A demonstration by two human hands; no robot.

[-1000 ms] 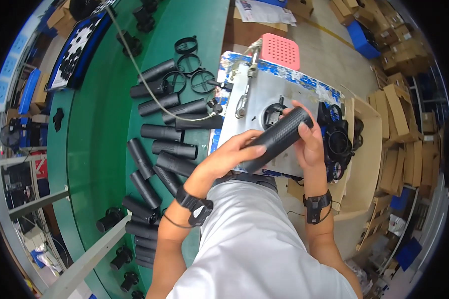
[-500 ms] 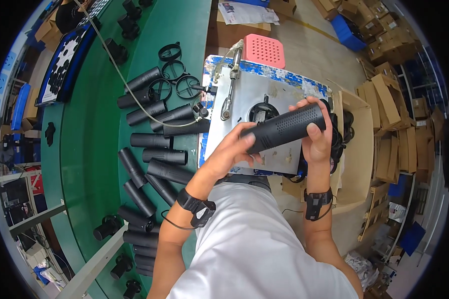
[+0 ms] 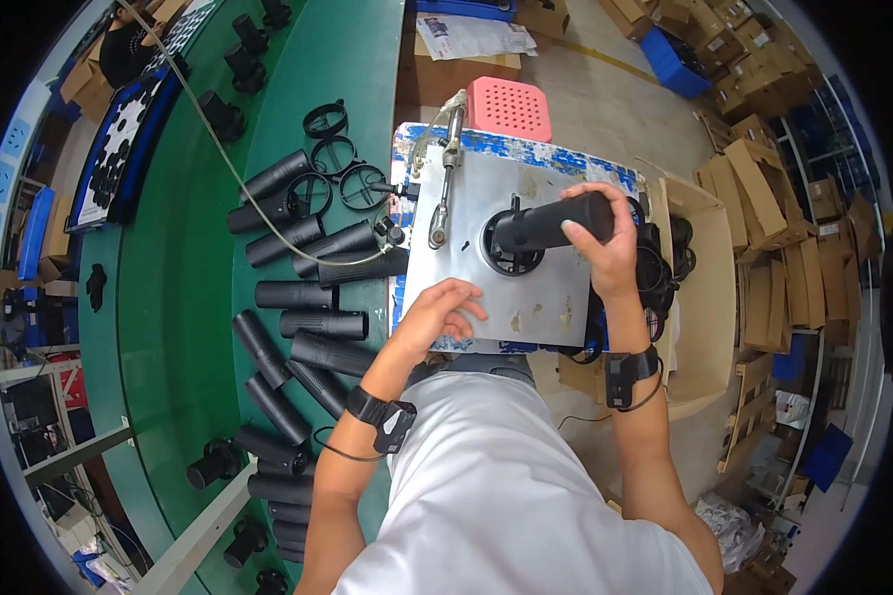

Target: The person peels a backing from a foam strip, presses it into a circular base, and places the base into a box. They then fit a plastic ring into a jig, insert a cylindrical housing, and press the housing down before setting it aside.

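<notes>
My right hand grips a black perforated tube near its upper end. The tube leans over a round black spoked base on the grey metal plate; its lower end meets or overlaps the base, and whether it is seated I cannot tell. My left hand holds nothing, its fingers loosely bent and apart over the plate's near left edge. A slim metal tool with a jointed head lies along the plate's left side.
Several black tubes and spoked rings lie on the green bench to the left. A hose crosses above them. At right stands a carton with black parts beside it. A pink perforated stool stands beyond the worktable.
My left hand has let go of the tube and moved down and left. My right hand has tilted the tube and brought its lower end to the round base.
</notes>
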